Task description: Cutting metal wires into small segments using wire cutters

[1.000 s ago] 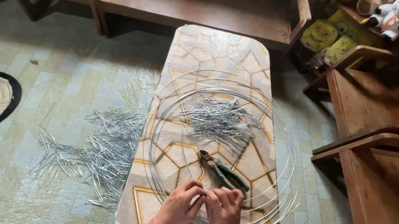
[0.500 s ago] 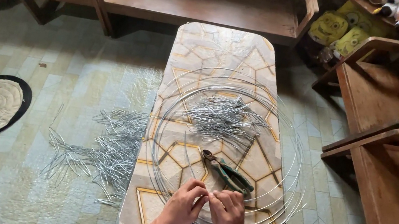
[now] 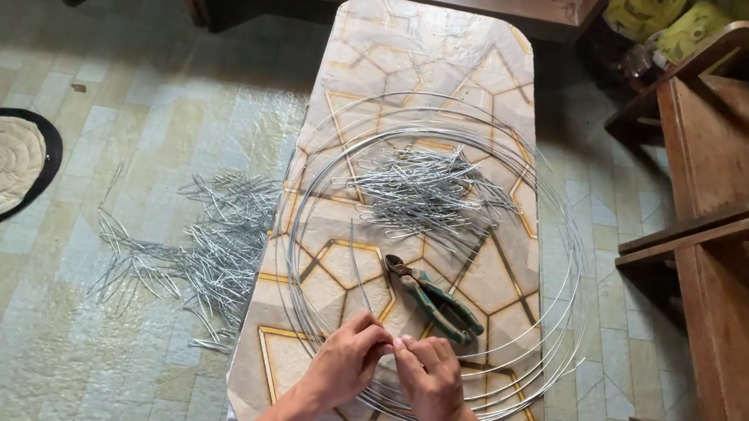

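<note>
Steel wire (image 3: pixel 360 284) pinched between left hand (image 3: pixel 347 360) and right hand (image 3: pixel 429 380).

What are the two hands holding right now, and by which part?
Both the left hand and the right hand pinch a short piece of thin silver wire at its near end, fingertips meeting over the patterned tabletop.

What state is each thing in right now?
Left hand: fingers pinched on a wire piece.
Right hand: fingers pinched on the same piece.
Pliers: lying on the table, unheld.
Wire coil: loose, overhanging the table.
Cut wire pile: heaped inside the coil.
</note>
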